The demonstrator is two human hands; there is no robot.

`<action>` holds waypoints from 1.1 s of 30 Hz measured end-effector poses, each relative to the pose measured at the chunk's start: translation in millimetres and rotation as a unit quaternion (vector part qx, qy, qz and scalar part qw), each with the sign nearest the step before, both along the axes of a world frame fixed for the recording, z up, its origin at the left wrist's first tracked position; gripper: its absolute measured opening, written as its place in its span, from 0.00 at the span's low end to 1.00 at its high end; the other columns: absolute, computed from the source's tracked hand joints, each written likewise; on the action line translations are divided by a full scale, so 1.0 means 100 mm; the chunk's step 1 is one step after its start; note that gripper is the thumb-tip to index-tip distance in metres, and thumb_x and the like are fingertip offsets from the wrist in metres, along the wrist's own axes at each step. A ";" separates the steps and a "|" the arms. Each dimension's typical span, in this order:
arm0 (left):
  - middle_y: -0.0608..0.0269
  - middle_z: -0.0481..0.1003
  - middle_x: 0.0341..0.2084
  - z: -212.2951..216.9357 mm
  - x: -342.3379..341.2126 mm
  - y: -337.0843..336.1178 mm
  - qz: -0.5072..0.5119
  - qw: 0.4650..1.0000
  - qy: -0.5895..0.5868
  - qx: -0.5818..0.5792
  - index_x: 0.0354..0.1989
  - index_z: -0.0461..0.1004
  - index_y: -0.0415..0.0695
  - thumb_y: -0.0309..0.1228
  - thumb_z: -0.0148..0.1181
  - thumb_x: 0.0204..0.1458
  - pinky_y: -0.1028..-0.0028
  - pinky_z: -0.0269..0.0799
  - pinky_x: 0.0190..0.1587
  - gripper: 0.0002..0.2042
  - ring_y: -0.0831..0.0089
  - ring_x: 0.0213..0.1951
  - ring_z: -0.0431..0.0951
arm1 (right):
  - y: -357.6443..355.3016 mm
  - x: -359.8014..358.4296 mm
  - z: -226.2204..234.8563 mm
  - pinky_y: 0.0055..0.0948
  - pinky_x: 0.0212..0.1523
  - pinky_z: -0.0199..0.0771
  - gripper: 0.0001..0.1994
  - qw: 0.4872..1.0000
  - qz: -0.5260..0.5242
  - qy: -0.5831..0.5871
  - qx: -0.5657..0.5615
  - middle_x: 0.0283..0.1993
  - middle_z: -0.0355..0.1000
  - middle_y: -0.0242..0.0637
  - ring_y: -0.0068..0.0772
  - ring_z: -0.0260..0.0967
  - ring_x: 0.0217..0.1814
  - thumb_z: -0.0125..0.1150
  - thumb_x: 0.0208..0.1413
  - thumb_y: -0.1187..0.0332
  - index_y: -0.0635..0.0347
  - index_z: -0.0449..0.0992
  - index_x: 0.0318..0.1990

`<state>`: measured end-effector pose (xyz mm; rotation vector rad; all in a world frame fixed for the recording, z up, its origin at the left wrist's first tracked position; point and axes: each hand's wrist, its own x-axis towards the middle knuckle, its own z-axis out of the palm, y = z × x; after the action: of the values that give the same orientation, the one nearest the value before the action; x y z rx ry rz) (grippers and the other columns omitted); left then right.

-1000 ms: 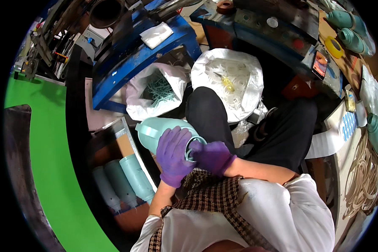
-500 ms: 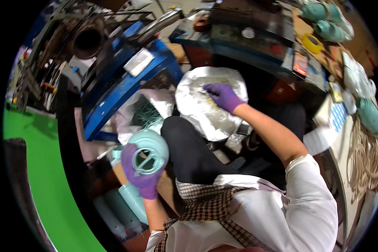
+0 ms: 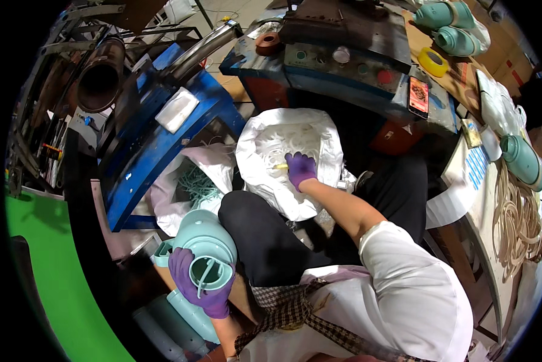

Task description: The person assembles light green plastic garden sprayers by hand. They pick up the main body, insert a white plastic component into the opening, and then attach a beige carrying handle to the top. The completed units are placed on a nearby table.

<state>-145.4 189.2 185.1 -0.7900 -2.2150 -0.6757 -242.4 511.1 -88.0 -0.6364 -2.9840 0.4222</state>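
Observation:
My left hand [image 3: 206, 291], in a purple glove, grips a teal plastic jug [image 3: 206, 232] near its open mouth, beside my left knee. The jug lies tilted with its mouth toward me; a strip of the same teal crosses the opening, and a handle sticks out on the left. My right hand [image 3: 301, 169], also purple-gloved, is closed above a white sack [image 3: 247, 145] holding many white plastic rings [image 3: 286, 142]. A small yellow piece [image 3: 280, 166] pokes out from its fingers; the rest is hidden.
Left of the sack, another bag [image 3: 162, 196] holds teal plastic strips. A blue metal stand [image 3: 162, 151] and a machine [image 3: 343, 72] stand beyond. At right, a bench carries a phone [image 3: 419, 96], yellow tape [image 3: 433, 62], teal jugs [image 3: 523, 161] and beige cord [image 3: 509, 223]. Teal cylinders [image 3: 189, 314] lie at lower left.
My right hand has come slightly nearer to me over the sack. The jug in my left hand has tipped, showing more of its body. The whole view has shifted a little.

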 end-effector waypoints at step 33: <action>0.57 0.80 0.44 0.19 -0.22 0.68 -0.134 0.981 -0.041 -0.130 0.45 0.78 0.42 0.37 0.74 0.35 0.56 0.72 0.59 0.25 0.56 0.50 0.79 | -0.86 1.25 3.23 0.39 0.41 0.81 0.30 0.947 0.303 -0.103 0.008 0.41 0.79 0.50 0.48 0.81 0.44 0.79 0.33 0.75 0.65 0.70 0.47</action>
<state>-167.4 257.6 204.5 -1.2302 -2.3239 -0.5581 -116.9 424.9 234.9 0.2833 -3.3301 0.3721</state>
